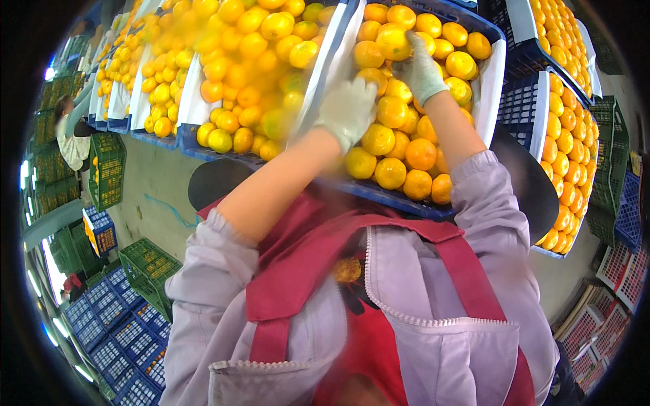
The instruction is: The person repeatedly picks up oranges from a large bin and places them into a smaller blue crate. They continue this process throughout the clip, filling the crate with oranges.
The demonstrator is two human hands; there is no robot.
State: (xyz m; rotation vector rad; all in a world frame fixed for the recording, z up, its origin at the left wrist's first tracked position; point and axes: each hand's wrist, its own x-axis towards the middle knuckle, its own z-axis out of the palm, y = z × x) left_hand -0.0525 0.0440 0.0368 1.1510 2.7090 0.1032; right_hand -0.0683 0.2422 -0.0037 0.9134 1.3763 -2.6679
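Both of my hands wear pale work gloves over a blue plastic crate (386, 195) lined with white paper (490, 96) and filled with orange-yellow citrus fruit (420, 154). At the crate's far part, my right hand (422, 71) curls its fingers and thumb around one citrus fruit (393, 43). My left hand (348, 109), blurred, hovers by the crate's left side near the paper liner, its fingers bent. Whether anything is inside the left hand is hidden. Left of it, a larger bed of loose citrus (238, 81) lies partly behind a blur.
More lined crates of citrus (165, 86) run off to the left. At right stand stacked blue crates with neatly rowed fruit (563, 167). Green crates (150, 269) and blue crates (109, 330) stand on the floor at lower left. A person (73, 132) is at far left.
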